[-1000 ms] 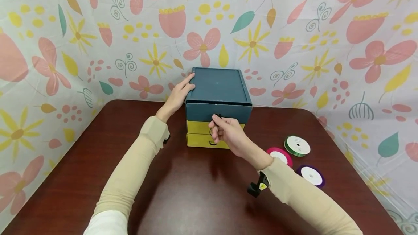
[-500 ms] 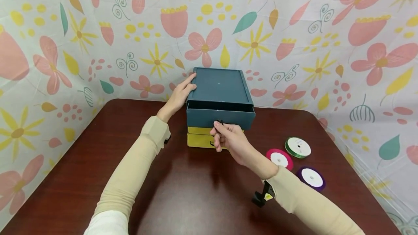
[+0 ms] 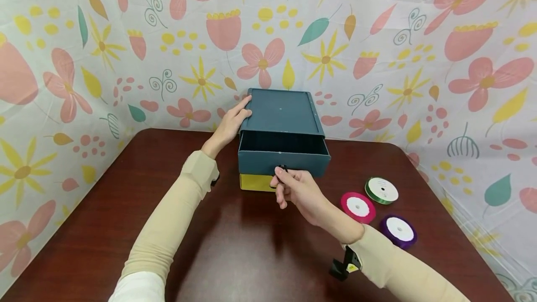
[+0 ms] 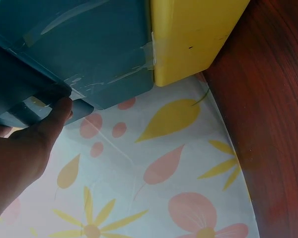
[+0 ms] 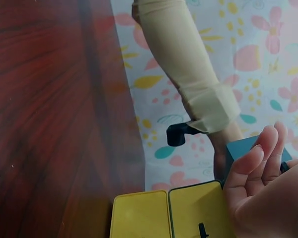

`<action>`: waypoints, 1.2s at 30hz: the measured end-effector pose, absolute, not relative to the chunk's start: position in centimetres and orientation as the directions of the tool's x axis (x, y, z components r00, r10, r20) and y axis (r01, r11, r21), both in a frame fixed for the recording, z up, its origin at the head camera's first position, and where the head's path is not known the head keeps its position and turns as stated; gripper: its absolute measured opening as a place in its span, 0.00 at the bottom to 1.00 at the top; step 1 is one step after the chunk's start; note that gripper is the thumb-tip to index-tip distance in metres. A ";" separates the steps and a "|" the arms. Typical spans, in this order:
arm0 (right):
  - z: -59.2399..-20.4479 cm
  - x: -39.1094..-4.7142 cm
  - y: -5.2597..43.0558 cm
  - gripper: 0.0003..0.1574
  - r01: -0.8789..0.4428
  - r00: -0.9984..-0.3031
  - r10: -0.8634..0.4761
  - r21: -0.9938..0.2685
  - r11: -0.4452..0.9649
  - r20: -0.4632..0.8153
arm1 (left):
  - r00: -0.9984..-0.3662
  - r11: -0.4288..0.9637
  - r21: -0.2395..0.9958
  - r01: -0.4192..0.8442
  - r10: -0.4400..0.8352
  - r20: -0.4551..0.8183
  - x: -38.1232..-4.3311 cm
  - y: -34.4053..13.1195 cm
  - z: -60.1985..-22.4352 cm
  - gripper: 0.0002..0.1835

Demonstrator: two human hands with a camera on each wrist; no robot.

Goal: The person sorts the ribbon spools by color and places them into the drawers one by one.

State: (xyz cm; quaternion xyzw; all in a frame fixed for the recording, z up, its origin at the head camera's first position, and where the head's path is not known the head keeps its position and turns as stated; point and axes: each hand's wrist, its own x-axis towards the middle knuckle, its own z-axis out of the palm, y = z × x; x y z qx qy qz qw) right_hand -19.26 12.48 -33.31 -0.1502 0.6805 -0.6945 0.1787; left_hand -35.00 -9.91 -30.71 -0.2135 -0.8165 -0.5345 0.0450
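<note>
A small drawer cabinet [image 3: 281, 108] with a dark teal top stands at the back of the table. My right hand [image 3: 304, 197] pinches the black handle [image 3: 283, 168] of its teal top drawer [image 3: 258, 162], which is pulled partway out. Dark teal walls show inside; part of the interior is hidden. Under it is a yellow drawer [image 3: 255, 182], partly covered by my right hand. My left hand [image 3: 228, 124] rests against the cabinet's left top edge with fingers extended. In the left wrist view, the left thumb [image 4: 57, 116] lies along the teal side wall.
Three ribbon spools lie at the right: a green one [image 3: 382, 190], a pinkish-red one [image 3: 358, 207] and a purple one [image 3: 398, 230]. The dark reddish-brown table [image 3: 235, 255] meets a floral-patterned cloth [image 3: 168, 50] behind the cabinet.
The teal top drawer has slid out toward me, from nearly closed to well open, as my right hand moved back with the handle. My left hand has stayed on the cabinet.
</note>
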 end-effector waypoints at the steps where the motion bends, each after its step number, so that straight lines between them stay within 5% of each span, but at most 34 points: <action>1: -33.3 -19.1 12.5 0.24 0.040 -0.889 -0.457 -0.999 -0.008 -0.032 | -0.906 0.337 0.856 0.392 0.300 0.297 -35.1 -9.9 -30.7 0.31; 16: -33.9 -16.4 12.9 0.23 0.025 -0.859 -0.512 -1.000 0.000 -0.022 | -0.912 0.355 0.859 0.368 0.319 0.259 -31.5 -9.6 -27.9 0.31; 36: -34.1 -13.6 13.1 0.21 0.011 -0.816 -0.578 -1.000 -0.007 -0.005 | -0.904 0.330 0.865 0.379 0.333 0.269 -31.6 -9.6 -28.0 0.31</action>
